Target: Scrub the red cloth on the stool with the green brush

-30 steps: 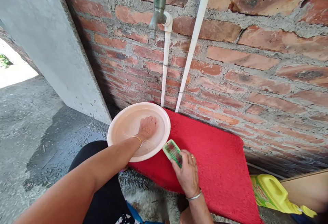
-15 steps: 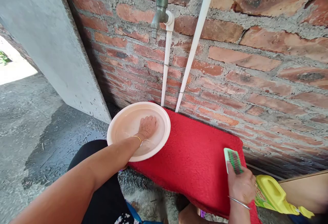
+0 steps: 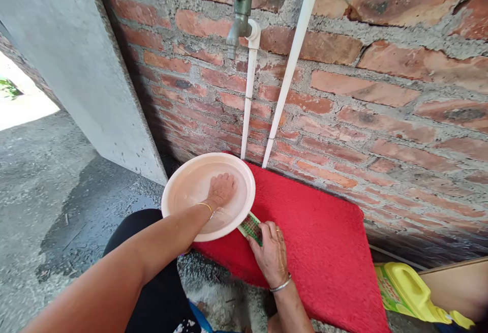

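Far left, I've got a smooth grey concrete slab (image 3: pixel 84 68) leaning at the brick wall (image 3: pixel 381 79). Next, a wide round pale-pink plastic basin (image 3: pixel 179 185) with water in it, sitting on the left end of the cloth. My left hand (image 3: pixel 222 190) is down in it, palm down, fingers slightly parted; nothing held that I can see. Basin: likely stiff, light itself, weighty with water, slick when wet. I'd take it by the rim, both sides, kept level.

Above: grey-green tap (image 3: pixel 239 7), white plastic pipes.

Right of the basin, a small green-and-white plastic scrubbing brush (image 3: pixel 250 229), just beside the rim, far end partly hidden by it. My right hand (image 3: pixel 272 254) has it pinched at the near end, thumb one side, fingers the other. Should be light, stiff-bodied, maybe slippery; I'd hold it by the long edges.

Under that, a bright red, rough-textured cloth (image 3: pixel 320 236), spread flat. Probably soft, heavy if soaked; can't tell what's beneath. Best gripped at a corner or edge.

Far right: yellow plastic jug (image 3: pixel 407 287) with handle, lying tilted past the cloth.
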`<state>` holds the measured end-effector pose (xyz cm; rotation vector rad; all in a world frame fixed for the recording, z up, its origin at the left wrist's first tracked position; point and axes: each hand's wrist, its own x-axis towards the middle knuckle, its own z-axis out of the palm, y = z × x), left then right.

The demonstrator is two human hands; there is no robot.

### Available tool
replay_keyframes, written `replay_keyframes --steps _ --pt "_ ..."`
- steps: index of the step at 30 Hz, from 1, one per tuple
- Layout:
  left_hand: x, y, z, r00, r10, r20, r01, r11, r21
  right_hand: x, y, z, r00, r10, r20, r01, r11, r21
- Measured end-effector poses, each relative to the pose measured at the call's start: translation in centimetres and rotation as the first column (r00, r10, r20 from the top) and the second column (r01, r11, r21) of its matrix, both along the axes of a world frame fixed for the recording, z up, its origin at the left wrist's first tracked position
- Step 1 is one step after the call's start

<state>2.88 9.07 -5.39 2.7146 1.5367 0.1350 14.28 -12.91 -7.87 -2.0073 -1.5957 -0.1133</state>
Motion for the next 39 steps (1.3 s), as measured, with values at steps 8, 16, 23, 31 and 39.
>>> replay_keyframes --steps 8,16,23,31,39 --pt "0.1 0.2 -0.2 1.000 0.017 0.013 -0.016 1.000 -0.025 11.3 -1.7 -0.2 0.856 -0.473 0.208 0.490 0.871 -0.038" --pt "0.0 0.1 0.0 0.999 0.005 0.035 -0.004 1.000 -0.028 20.5 -11.6 1.2 0.466 -0.884 0.042 0.882 0.460 -0.104" --pt "-0.2 0.3 -0.5 1.000 -0.008 0.015 0.008 1.000 0.024 7.8 -8.8 1.2 0.903 -0.403 -0.148 0.418 0.904 0.090" --pt "-0.1 0.1 0.0 1.000 -0.020 0.011 0.019 1.000 0.023 -0.3 -5.8 0.1 0.987 -0.097 0.130 0.079 0.988 0.135" --pt "0.0 0.1 0.1 1.000 -0.014 0.019 0.014 1.000 0.002 13.1 -15.1 0.7 0.702 -0.688 0.184 0.699 0.715 0.002"
